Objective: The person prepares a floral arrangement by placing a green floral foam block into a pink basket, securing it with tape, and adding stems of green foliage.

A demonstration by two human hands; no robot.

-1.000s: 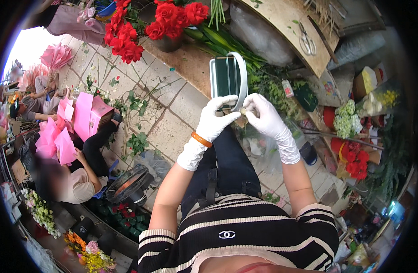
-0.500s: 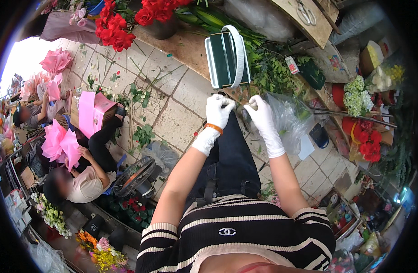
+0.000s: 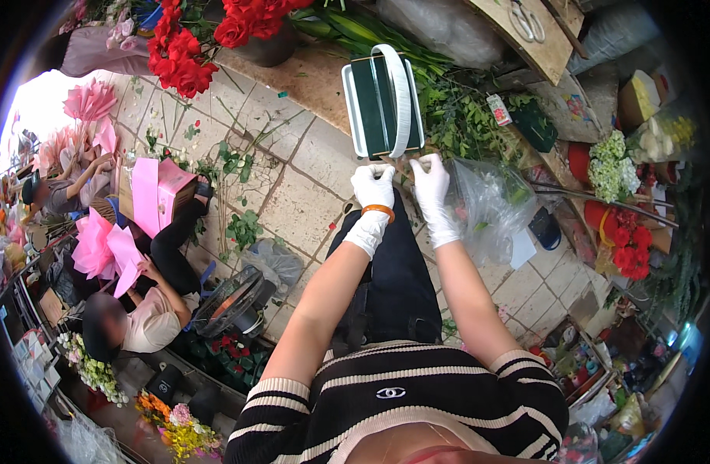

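A white basket (image 3: 345, 100) with a tall arched handle stands ahead of me on the workbench edge. It is filled with dark green floral foam (image 3: 362, 97), with pale shiny lines running along it. My left hand (image 3: 372, 185), in a white glove with an orange band at the wrist, is pinched closed just below the basket's near edge. Beside it, my right hand (image 3: 430, 182), also white-gloved, is closed in a pinch by the near right corner. Whatever the fingertips hold is too small or hidden to make out.
Green leafy stems (image 3: 467, 116) lie right of the basket, and clear plastic wrap (image 3: 486, 201) by my right hand. Red roses (image 3: 181, 58) stand at far left. Scissors (image 3: 527, 21) rest on a board. At left, a person holds pink paper (image 3: 100, 247) near a fan (image 3: 235, 301).
Both hands have moved slightly away from me, closer to the basket's near edge. My right hand has turned more upright. At left, the seated person's pink paper has shifted.
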